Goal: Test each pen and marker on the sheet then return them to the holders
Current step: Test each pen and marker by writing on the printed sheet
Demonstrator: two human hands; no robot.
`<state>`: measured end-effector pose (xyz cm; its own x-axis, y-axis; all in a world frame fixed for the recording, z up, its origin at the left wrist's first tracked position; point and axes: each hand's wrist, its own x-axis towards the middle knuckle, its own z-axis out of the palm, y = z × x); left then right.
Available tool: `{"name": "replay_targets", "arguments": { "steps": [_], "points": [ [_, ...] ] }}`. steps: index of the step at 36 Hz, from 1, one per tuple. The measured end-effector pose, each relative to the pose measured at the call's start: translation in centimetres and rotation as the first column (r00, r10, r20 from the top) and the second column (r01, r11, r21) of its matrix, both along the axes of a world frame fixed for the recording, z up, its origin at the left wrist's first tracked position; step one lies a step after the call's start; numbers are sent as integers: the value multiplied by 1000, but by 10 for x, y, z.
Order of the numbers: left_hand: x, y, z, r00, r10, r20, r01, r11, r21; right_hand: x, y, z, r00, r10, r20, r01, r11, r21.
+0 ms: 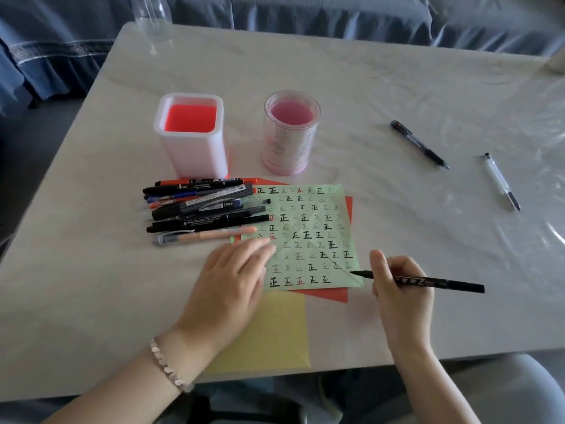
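A green sheet (308, 221) covered with rows of written marks lies mid-table on red paper. My right hand (397, 286) grips a black marker (440, 282), its uncapped tip at the sheet's lower right corner. My left hand (232, 283) rests flat, fingers straight, on the sheet's lower left part. A pile of several pens and markers (201, 209) lies to the left of the sheet. Behind it stand a square white holder with a red inside (191, 148) and a round clear pink holder (289, 142), both with no pens in them.
Two separate pens lie on the table at the right: a dark blue pen (419, 144) and a clear white pen (501, 181). A yellow sheet (275, 335) sticks out near the front edge. A clear bottle (153, 16) stands at the back left corner.
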<state>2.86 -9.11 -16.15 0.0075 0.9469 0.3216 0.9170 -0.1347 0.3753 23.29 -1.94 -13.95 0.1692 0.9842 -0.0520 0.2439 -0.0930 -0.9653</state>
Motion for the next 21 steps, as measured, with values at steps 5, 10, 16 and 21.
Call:
{"name": "replay_targets", "arguments": {
  "steps": [5, 10, 16, 21],
  "points": [
    [-28, -6, 2, 978, 172, -119, -178, 983, -40, 7, 2, 6, 992, 119, 44, -118, 993, -31],
    [-35, -8, 4, 980, 157, -125, -167, 984, -68, 4, -1, 15, 980, 197, -36, -199, 979, -44],
    [-10, -6, 35, 915, 169, 366, -93, 972, -216, -3, -10, 34, 888, 330, -322, -370, 926, -71],
    [10, 0, 49, 785, 150, 602, 0, 970, -242, -10, -11, 47, 847, 303, -437, -372, 924, -82]
  ]
}}
